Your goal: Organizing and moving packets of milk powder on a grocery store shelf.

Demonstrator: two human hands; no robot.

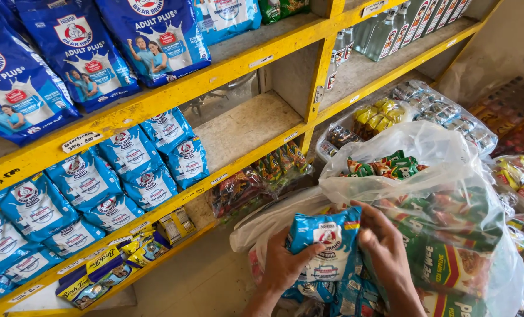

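Head view: a small blue milk-powder sachet (326, 249) is held upright between both hands, low in the frame and to the right of the yellow shelving (256, 58). The left hand (282, 267) is closed on the sachet's left edge, with the thumb laid across its front. The right hand (382, 255) is closed on the sachet's right edge, fingers curled over the top corner. More blue sachets (344, 296) are seen directly beneath, inside a clear plastic bag (285, 214) whose mouth lies open around the hands. A second clear bag (444, 176), filled with green and red packets, stands touching the right hand. On the middle shelf, a row of matching blue sachets (138, 170) is stocked, with larger blue pouches (80, 47) on the shelf above and small yellow packets (127, 252) on the lowest shelf.

Risk, as judged: the sachet is gripped only at its edges, so it could slide down into the bag if either grip is relaxed. The thin bag film near the right hand could be snagged or pulled, and the leaning bag of packets beside it could be tipped.
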